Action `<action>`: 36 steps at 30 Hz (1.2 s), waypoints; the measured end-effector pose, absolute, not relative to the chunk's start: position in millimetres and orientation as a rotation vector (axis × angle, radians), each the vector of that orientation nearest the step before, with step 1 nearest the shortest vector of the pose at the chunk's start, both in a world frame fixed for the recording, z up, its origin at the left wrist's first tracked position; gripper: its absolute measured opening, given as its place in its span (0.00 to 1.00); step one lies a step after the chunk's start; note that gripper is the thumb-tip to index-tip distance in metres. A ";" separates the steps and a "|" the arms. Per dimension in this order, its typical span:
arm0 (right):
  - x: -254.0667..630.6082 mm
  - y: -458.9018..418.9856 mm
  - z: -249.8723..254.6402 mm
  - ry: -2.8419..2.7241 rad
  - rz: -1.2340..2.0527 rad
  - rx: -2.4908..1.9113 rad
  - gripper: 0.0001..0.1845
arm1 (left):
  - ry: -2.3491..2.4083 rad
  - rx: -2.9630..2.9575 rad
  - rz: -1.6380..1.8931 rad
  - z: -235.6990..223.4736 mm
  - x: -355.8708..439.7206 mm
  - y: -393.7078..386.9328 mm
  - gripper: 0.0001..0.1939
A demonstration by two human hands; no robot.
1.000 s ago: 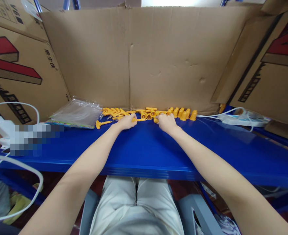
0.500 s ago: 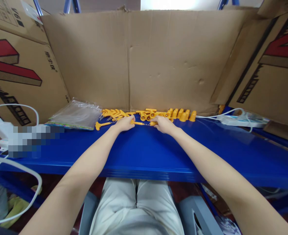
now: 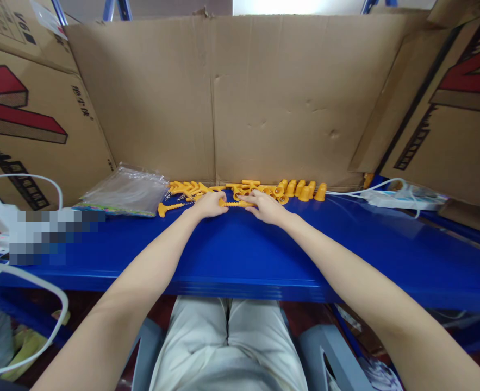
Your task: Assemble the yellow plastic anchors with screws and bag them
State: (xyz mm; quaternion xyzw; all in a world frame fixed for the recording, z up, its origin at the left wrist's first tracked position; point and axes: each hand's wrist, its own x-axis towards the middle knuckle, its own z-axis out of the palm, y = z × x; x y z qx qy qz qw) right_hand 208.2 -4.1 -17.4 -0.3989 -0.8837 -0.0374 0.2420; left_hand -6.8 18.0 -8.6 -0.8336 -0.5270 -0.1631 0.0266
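Observation:
My left hand (image 3: 213, 205) is closed around the handle end of a yellow threaded plastic rod (image 3: 233, 204), held level just above the blue tabletop. At the rod's right end my right hand (image 3: 266, 207) grips a yellow piece, probably a bell-shaped cap, mostly hidden by the fingers. Behind my left hand lie several similar T-handled yellow rods (image 3: 188, 188) with metal spiral tips. One more such T-handled rod (image 3: 169, 208) lies nearer, left of that hand. Yellow bell-shaped caps (image 3: 304, 192) stand upright beyond my right hand, and others lie tipped over behind it.
A stack of clear plastic bags (image 3: 123, 191) lies at the left. White chargers and cables (image 3: 3, 217) stand at the left edge; a white power strip (image 3: 405, 200) lies at the right. A cardboard panel (image 3: 288, 103) walls off the back of the blue table (image 3: 240, 255).
My right hand has moved slightly left, toward my left hand. The metal spiral that showed between rod and cap is now out of sight. My left hand has barely moved.

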 end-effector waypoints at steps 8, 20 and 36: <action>220.2 11.3 -17.0 -2.087 0.649 -1.049 0.16 | -1.758 -2.467 -0.450 -6.5 -14.8 18.8 0.14; 211.4 -5.3 -7.6 -1.720 1.209 -1.423 0.34 | -1.699 -2.461 -0.479 -5.5 -9.6 15.3 0.29; 224.6 -4.2 -8.7 -1.740 1.379 -1.183 0.11 | -1.780 -2.374 -0.505 1.4 -2.6 3.8 0.23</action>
